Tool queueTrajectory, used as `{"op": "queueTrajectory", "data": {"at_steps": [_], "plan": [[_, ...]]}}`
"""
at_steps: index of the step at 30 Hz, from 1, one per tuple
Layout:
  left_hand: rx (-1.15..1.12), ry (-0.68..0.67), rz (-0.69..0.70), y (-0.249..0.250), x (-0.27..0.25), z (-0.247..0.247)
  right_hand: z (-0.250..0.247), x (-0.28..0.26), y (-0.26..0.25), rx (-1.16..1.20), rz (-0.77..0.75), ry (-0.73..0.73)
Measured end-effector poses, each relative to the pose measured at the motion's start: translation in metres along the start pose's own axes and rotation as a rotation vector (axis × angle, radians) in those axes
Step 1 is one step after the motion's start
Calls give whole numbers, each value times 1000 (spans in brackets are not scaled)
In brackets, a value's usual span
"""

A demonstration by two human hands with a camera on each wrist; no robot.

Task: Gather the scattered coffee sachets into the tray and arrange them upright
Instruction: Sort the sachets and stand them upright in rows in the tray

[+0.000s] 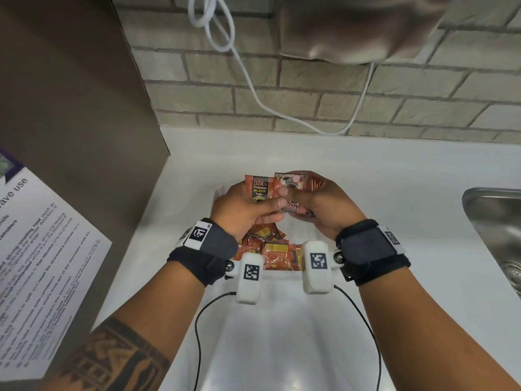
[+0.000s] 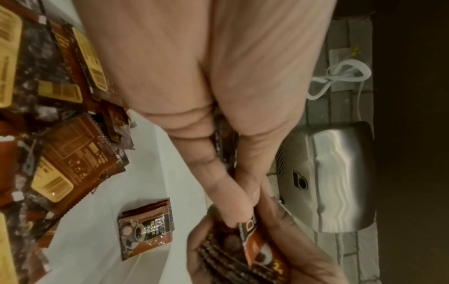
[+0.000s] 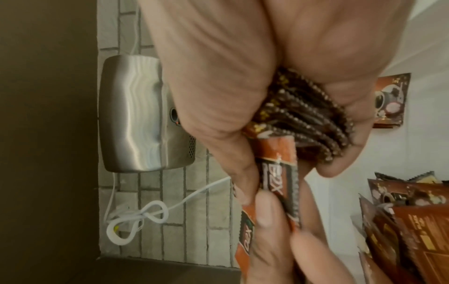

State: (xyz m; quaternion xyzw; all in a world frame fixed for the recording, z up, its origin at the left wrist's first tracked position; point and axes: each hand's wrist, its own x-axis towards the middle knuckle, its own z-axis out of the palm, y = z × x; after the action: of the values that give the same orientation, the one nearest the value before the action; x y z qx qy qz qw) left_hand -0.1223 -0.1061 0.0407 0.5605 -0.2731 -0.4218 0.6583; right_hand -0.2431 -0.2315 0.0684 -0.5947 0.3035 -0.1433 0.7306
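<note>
My left hand [image 1: 253, 207] pinches one orange-and-black coffee sachet [image 1: 259, 190] between thumb and fingers, held upright above the white counter [image 1: 366, 179]. My right hand [image 1: 318, 204] grips a stack of several sachets [image 1: 294, 190], whose serrated edges [image 3: 316, 119] fan out in the right wrist view. The two hands touch, and the single sachet [image 3: 279, 173] lies against the stack. Below my wrists is a loose pile of sachets [image 1: 270, 249]. One more sachet [image 2: 145, 228] lies flat beyond the pile. I cannot tell the tray apart from the white surface.
A steel sink [image 1: 493, 221] is set into the counter at the right. On the brick wall hang a steel dryer [image 1: 352, 29] and a looped white cable [image 1: 253, 88]. A brown panel with a printed notice [image 1: 42, 263] closes the left side.
</note>
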Motion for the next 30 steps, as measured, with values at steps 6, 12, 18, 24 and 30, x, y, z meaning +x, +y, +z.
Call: {"op": "queueTrajectory", "data": {"at_steps": [6,12,18,24,30], "plan": [[135,142,88,2,5,-14,-8,0,0,27,-61,14],[206,169,164,11,7,-12,-7,-7,7,-317,45,-229],[464,-5,209,19,4,0,-10,-6,-2,-268,67,-271],[345,111,182,16,10,3,-12,-8,5,-103,79,-249],[154,-55,15,9,7,1,-8,1,-3,-4,-75,65]]}}
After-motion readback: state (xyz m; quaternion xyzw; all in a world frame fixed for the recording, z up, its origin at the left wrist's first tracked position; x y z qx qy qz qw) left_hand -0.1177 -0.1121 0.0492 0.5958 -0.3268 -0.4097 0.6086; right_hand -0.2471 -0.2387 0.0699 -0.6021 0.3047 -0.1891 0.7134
